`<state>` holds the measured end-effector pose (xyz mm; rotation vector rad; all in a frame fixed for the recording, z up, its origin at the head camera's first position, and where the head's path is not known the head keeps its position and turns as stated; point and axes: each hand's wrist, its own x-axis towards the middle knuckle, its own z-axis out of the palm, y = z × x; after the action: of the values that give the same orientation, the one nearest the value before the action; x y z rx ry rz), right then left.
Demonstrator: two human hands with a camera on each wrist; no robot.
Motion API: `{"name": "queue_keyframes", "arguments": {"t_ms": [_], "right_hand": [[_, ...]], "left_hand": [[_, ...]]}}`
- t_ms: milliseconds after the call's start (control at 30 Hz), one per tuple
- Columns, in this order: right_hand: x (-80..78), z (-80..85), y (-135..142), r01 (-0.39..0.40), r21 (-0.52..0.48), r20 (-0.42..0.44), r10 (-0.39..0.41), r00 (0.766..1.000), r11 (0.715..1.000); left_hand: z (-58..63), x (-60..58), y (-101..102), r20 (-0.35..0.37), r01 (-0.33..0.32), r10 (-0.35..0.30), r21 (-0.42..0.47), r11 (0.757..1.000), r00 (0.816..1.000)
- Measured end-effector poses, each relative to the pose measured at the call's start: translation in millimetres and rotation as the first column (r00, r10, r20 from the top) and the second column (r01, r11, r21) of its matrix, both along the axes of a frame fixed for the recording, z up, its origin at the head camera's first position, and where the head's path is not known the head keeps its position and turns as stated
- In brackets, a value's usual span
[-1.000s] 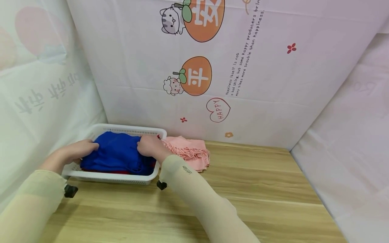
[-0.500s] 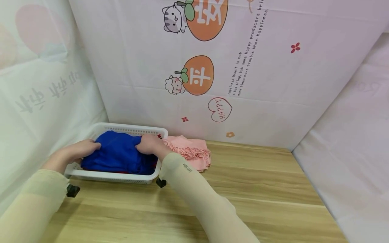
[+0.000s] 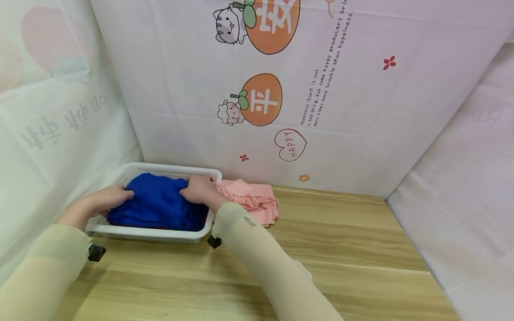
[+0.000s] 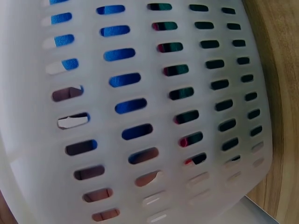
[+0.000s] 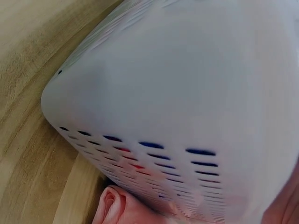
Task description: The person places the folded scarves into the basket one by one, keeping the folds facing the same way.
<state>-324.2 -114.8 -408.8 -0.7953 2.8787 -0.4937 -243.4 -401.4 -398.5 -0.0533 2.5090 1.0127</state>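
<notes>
A folded blue cloth [image 3: 154, 205] lies inside a white perforated plastic basket [image 3: 160, 234] at the back left in the head view. My left hand [image 3: 110, 196] holds its left end, thumb on top and the other fingers tucked down inside the basket. At the opposite end, my right hand [image 3: 199, 190] grips the cloth, its fingertips partly hidden. Some red fabric [image 3: 160, 228] peeks out beneath the blue. In the left wrist view, blue, dark green and red material shows through the slots of the basket wall [image 4: 107, 102]. The right wrist view is filled mostly by the basket's outer wall [image 5: 163, 79].
Against the basket's right side, a folded pink fringed scarf [image 3: 257, 216] lies on the wooden table [image 3: 333, 258]. Behind stands a white printed fabric wall [image 3: 345, 156], with another fabric wall [image 3: 68, 111] close on the left.
The camera view shifts slightly between the frames. Both hands stay at the ends of the blue cloth, and its surface has barely moved.
</notes>
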Motion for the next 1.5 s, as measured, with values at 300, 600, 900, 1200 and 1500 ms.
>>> {"name": "queue_keyframes", "arguments": {"t_ms": [300, 600, 900, 1200, 1500], "right_hand": [[-3.1, -3.6, 11.4, 0.088, -0.103, -0.205, -0.108, 0.973, 0.991], [-10.8, -5.6, 20.7, 0.150, -0.095, -0.272, -0.170, 0.947, 0.984], [8.4, 0.9, 31.5, -0.314, -0.024, -0.454, 0.270, 0.849, 0.949], [25.2, -0.9, 37.5, -0.568, 0.128, -0.339, 0.574, 0.745, 0.813], [36.9, -1.3, 37.8, -0.515, 0.323, -0.219, 0.593, 0.775, 0.794]], "left_hand": [[-2.5, -1.1, -1.0, -0.174, 0.101, -0.136, -0.195, 0.976, 0.975], [-3.1, -5.3, 0.1, -0.192, 0.121, -0.166, -0.227, 0.966, 0.967], [5.1, 0.1, -4.8, -0.066, 0.043, -0.047, -0.072, 0.997, 0.997], [3.0, 2.7, -8.3, -0.053, -0.010, 0.011, 0.005, 1.000, 0.999], [-1.8, 3.8, -3.9, -0.009, -0.136, 0.141, 0.216, 0.967, 0.990]]}}
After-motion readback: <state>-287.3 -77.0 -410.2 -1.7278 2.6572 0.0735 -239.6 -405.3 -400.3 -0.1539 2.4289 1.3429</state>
